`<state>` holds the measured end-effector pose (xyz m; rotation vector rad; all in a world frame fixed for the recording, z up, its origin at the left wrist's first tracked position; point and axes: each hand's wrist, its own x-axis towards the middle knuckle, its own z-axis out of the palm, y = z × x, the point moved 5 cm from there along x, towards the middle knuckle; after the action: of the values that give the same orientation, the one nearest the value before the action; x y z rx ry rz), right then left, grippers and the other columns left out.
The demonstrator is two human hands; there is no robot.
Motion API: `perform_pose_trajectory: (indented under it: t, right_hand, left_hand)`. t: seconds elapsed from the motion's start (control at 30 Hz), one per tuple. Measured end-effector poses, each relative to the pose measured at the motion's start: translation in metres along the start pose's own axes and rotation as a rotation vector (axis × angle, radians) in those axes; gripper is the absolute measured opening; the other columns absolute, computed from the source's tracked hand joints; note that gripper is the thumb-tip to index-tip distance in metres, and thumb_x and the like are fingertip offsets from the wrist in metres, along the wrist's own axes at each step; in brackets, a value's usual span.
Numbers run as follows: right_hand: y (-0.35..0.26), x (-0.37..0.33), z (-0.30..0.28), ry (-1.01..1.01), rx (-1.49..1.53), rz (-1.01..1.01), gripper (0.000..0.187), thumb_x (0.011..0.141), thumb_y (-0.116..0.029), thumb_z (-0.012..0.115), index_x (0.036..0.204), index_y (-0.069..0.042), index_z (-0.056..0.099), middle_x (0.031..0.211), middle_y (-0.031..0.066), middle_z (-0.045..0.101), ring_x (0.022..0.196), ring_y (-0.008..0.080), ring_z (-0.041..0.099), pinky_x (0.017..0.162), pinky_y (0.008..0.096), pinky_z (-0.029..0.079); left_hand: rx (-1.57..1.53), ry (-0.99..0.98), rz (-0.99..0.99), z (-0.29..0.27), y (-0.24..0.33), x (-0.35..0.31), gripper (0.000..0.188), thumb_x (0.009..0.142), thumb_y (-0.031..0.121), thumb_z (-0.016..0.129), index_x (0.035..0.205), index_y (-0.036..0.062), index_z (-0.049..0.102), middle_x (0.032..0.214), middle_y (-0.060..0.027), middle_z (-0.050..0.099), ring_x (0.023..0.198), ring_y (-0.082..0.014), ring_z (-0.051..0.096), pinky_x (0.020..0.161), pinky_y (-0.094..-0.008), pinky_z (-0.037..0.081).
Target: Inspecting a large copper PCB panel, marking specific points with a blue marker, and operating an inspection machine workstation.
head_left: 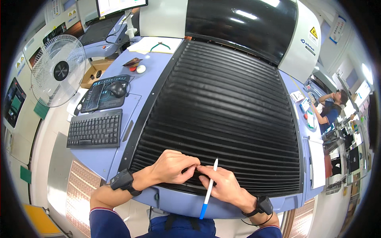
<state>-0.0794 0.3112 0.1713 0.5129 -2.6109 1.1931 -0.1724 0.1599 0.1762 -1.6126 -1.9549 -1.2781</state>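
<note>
My left hand [174,166] is closed in a pinch above the near edge of the black ribbed bed [222,103]. Its fingertips meet those of my right hand [224,184], and whatever lies between them is too small to make out. A white pen [211,180] with a blue end sticks out through the fingers of my right hand, its blue end toward me and its dark tip pointing away. Both wrists carry a black strapped device, the left one [122,180] and the right one [263,205].
Left of the bed, a blue-grey ledge holds a black keyboard [95,129], a mouse [117,89] and a phone [95,97]. A white fan [60,70] stands beyond. The machine's dark cover [242,25] closes off the back. A person [331,109] is at the far right.
</note>
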Motion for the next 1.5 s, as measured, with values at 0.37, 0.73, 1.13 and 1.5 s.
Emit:
perform_pose_trajectory:
  t: [0.37,0.73,1.13,1.5]
  right_hand:
    - [0.0044,0.0009,-0.0020,0.040,-0.047,-0.008,0.034,0.087,-0.006,0.073,0.119,-0.001,0.067,0.093,0.0166,0.074,0.078,0.0338,0.072,0.069,0.0415,0.058]
    - [0.0011,0.0015,-0.0043,0.080,-0.028,-0.013,0.030,0.083,0.002,0.073,0.113,0.001,0.068,0.099,0.0159,0.076,0.088,0.0319,0.075,0.075,0.0374,0.060]
    - [0.0042,-0.0008,-0.0009,0.048,-0.025,0.013,0.032,0.085,-0.004,0.073,0.116,-0.002,0.069,0.098,0.0198,0.074,0.084,0.0361,0.072,0.074,0.0420,0.059]
    - [0.0039,0.0017,-0.0054,0.066,-0.014,-0.026,0.034,0.086,-0.004,0.071,0.120,-0.002,0.066,0.094,0.0175,0.073,0.079,0.0356,0.071,0.072,0.0425,0.058]
  left_hand:
    - [-0.020,-0.100,-0.021,0.0072,-0.0023,-0.0007,0.011,0.082,0.008,0.073,0.091,0.0072,0.068,0.071,-0.0048,0.070,0.056,-0.0244,0.065,0.051,-0.0330,0.051]
    - [-0.006,-0.052,-0.011,0.0027,0.0016,-0.0003,0.016,0.081,0.007,0.074,0.096,0.0062,0.068,0.073,-0.0051,0.070,0.055,-0.0242,0.065,0.051,-0.0318,0.051]
    - [-0.019,-0.076,-0.002,0.0034,-0.0006,-0.0023,0.012,0.080,0.008,0.074,0.091,0.0069,0.069,0.070,-0.0051,0.069,0.055,-0.0240,0.065,0.051,-0.0318,0.052]
    - [-0.027,-0.062,-0.010,0.0046,-0.0003,0.0012,0.019,0.073,0.003,0.080,0.090,0.0064,0.072,0.070,-0.0054,0.070,0.050,-0.0207,0.062,0.049,-0.0308,0.048]
